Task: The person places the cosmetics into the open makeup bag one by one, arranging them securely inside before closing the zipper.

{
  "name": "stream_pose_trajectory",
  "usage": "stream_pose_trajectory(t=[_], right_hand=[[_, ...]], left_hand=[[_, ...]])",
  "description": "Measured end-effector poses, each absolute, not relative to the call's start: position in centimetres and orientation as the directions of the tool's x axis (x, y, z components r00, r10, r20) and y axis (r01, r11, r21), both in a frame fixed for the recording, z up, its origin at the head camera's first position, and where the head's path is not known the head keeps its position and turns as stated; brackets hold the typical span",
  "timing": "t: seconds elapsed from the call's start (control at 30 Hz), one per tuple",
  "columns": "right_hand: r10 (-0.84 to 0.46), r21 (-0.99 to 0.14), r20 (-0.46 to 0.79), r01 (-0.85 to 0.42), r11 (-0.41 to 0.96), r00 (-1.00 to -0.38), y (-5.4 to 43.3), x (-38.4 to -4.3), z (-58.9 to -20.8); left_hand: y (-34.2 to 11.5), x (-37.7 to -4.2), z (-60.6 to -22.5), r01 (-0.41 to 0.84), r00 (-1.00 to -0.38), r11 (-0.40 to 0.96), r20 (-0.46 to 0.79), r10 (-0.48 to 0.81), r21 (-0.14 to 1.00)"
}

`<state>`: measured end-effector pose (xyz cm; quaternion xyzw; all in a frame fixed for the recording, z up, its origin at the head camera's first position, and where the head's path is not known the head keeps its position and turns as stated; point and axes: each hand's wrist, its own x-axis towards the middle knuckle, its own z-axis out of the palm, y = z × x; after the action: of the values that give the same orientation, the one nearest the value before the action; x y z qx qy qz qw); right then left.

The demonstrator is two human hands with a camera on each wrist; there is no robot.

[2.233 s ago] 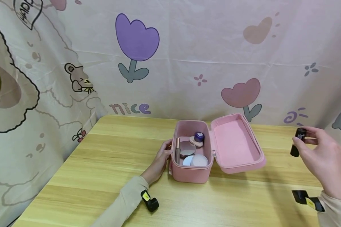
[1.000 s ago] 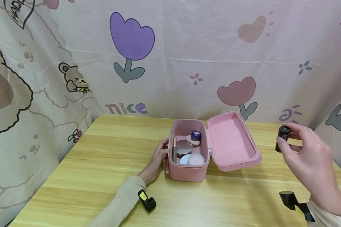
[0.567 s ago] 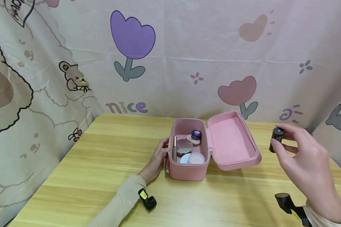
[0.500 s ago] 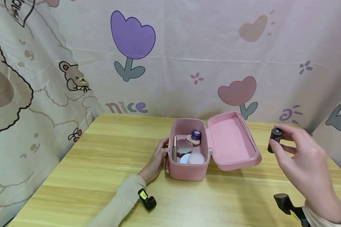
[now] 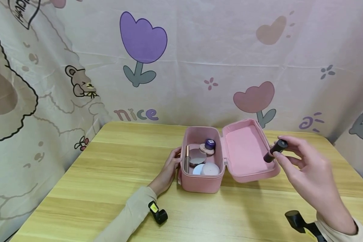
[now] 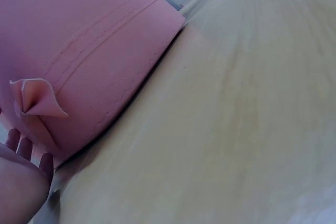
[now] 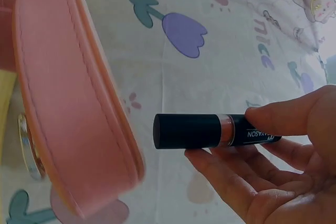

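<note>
A pink cosmetic case stands on the table with its lid folded out to the right. My left hand rests against the case's left side, its fingers beside a pink bow in the left wrist view. Between thumb and fingers, my right hand pinches a black lipstick tube with a pinkish band. In the head view the tube is tilted and overlaps the lid's right edge. Inside the case lie a slim tube, a round compact, a dark blue jar and whitish round items.
The light wooden table extends to both sides of the case. A patterned cloth hangs behind and at the sides. In the right wrist view a metal ring sits on the lid's far side.
My right hand has carried the lipstick leftward, from the table's right side to the lid's edge, and the tube has tilted. My left hand has stayed against the case.
</note>
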<state>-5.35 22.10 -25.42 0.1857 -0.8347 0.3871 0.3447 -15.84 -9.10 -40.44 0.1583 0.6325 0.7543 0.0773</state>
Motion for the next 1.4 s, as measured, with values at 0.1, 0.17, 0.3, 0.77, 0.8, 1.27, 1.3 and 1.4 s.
stream_pose_trajectory(t=[0.1, 0.17, 0.3, 0.77, 0.8, 1.27, 1.3, 1.4], right_hand=[[-0.061, -0.557, 0.680, -0.569, 0.605, -0.730, 22.1, -5.4, -25.7], [-0.065, -0.590, 0.647, -0.552, 0.589, -0.760, 22.2, -5.4, -25.8], [-0.090, -0.643, 0.577, -0.520, 0.563, -0.812, 22.3, -5.5, -25.9], [-0.416, -0.619, 0.495, -0.645, 0.447, -0.763, 21.8, -7.4, -23.9], [-0.441, -0.611, 0.488, -0.656, 0.443, -0.753, 21.7, -7.6, -23.6], [-0.600, -0.577, 0.416, -0.708, 0.406, -0.683, 19.4, -9.3, -22.2], [-0.603, -0.545, 0.431, -0.726, 0.418, -0.671, 19.3, -9.4, -22.2], [-0.620, -0.470, 0.457, -0.765, 0.440, -0.637, 18.8, -9.8, -22.0]], left_hand=[[-9.1, -15.8, -40.5, 0.079, -0.939, -0.186, 0.136, 0.317, 0.979], [-9.0, -15.7, -40.5, 0.077, -0.938, -0.184, 0.133, 0.319, 0.980], [-9.0, -15.8, -40.5, 0.073, -0.937, -0.184, 0.131, 0.323, 0.980], [-9.1, -15.9, -40.4, 0.078, -0.941, -0.183, 0.133, 0.311, 0.980], [-9.1, -15.9, -40.5, 0.075, -0.942, -0.182, 0.129, 0.310, 0.980], [-9.0, -15.8, -40.3, 0.057, -0.940, -0.196, 0.119, 0.319, 0.979], [-9.0, -15.8, -40.3, 0.057, -0.940, -0.194, 0.118, 0.319, 0.979], [-9.0, -15.8, -40.3, 0.055, -0.941, -0.192, 0.115, 0.317, 0.980]])
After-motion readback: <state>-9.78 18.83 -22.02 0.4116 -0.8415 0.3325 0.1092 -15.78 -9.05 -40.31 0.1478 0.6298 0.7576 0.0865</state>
